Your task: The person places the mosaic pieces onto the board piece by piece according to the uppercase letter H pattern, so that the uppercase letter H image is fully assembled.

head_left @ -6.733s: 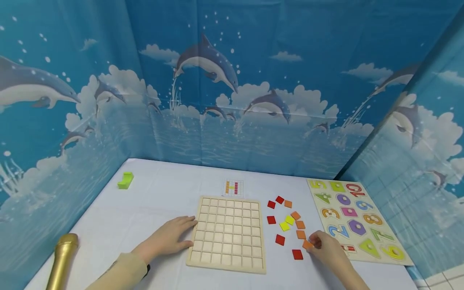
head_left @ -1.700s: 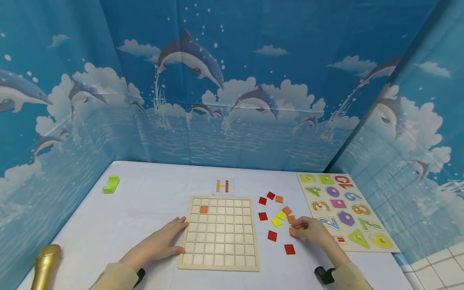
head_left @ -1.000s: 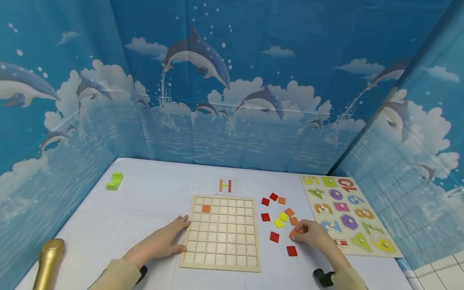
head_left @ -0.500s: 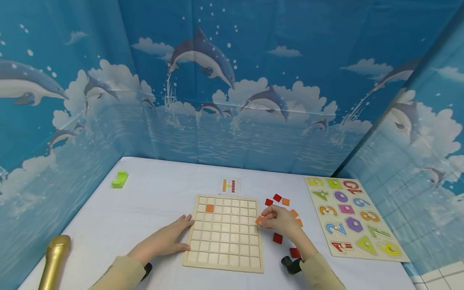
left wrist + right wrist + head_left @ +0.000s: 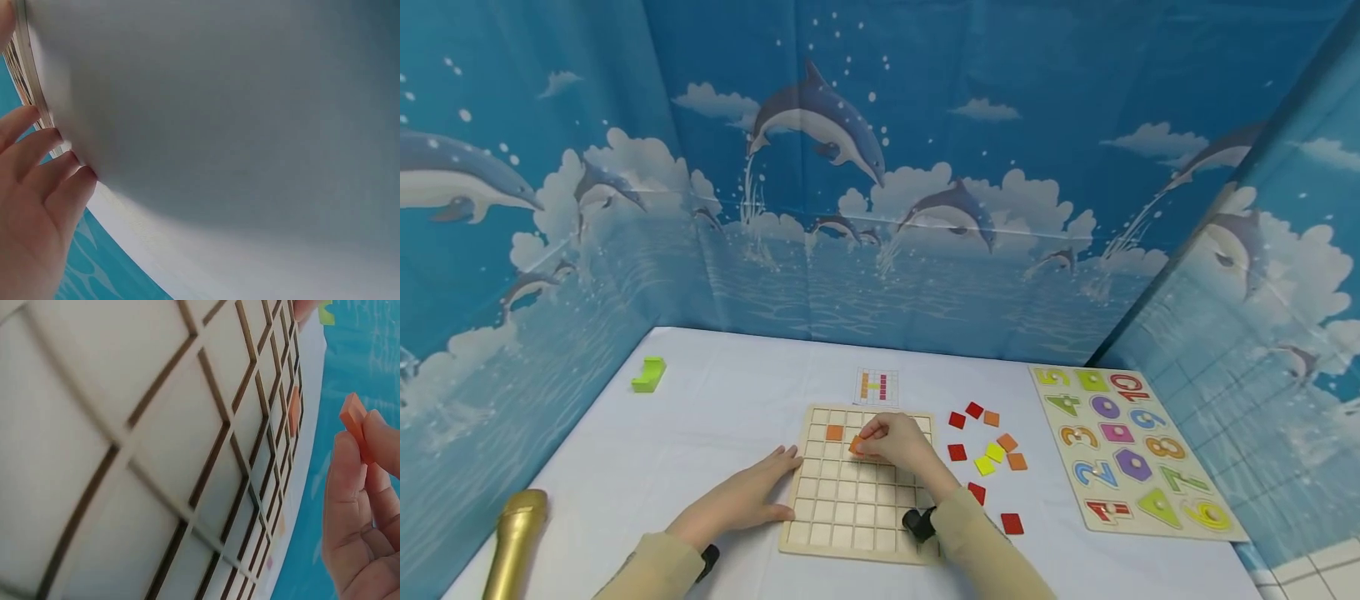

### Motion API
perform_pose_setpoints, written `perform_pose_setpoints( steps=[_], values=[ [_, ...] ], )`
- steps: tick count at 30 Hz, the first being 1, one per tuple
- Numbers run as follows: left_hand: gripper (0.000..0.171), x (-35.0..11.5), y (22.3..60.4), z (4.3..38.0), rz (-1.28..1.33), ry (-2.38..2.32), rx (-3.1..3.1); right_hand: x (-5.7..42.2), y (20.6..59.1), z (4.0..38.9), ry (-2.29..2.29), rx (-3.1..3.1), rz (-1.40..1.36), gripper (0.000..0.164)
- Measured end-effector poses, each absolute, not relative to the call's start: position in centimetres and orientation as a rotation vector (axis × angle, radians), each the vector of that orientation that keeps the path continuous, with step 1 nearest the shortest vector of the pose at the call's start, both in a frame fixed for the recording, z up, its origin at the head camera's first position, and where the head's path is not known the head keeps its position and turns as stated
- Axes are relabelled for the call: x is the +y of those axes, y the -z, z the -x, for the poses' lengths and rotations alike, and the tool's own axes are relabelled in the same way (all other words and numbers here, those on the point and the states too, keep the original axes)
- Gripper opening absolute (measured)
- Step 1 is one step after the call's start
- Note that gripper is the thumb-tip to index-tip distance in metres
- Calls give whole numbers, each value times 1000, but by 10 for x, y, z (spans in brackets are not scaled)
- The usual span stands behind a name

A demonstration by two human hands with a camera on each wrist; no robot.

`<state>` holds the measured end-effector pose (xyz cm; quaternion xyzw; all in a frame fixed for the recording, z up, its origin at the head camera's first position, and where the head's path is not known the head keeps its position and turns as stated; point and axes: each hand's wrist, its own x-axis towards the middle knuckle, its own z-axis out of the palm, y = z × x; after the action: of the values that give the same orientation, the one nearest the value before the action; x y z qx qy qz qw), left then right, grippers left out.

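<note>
Our right grip [image 5: 897, 442] holds one orange tile [image 5: 854, 446], pinched between thumb and fingertips over the board [image 5: 845, 536]. From the right wrist we see the tile tipped up with its far edge bare; we take it that so small a piece is best held by the near end. Our left grip [image 5: 748, 492] holds nothing: its fingers lie relaxed against the board's left edge, probably to stop it sliding on the bench [image 5: 722, 400].

Set in the board we count one seated tile [image 5: 834, 432], also orange, in the second row from the far edge and the second column from the left. The pinched one is just right of it and slightly nearer us.

Right of the board lie ten loose tiles, likely put there for the right grip's easy reach: five red tiles [image 5: 957, 452], three loose orange tiles [image 5: 1017, 461] and two yellow tiles [image 5: 984, 465], all well apart from the left grip.

Just beyond the board is one card [image 5: 892, 400], placed, we judge, where we can read its coloured pattern. Out of the way are one number puzzle [image 5: 1210, 533], with ten numerals and five shapes, one green block [image 5: 648, 375] and one gold microphone [image 5: 516, 542].
</note>
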<state>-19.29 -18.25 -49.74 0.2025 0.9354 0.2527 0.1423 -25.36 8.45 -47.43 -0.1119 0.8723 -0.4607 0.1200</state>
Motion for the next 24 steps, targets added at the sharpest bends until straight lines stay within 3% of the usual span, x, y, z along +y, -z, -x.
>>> perform_pose_setpoints(
  steps=[24],
  values=[
    [82,-185,498,194,-588,-764,2671,41,487,265,1305,2522,272,4]
  ],
)
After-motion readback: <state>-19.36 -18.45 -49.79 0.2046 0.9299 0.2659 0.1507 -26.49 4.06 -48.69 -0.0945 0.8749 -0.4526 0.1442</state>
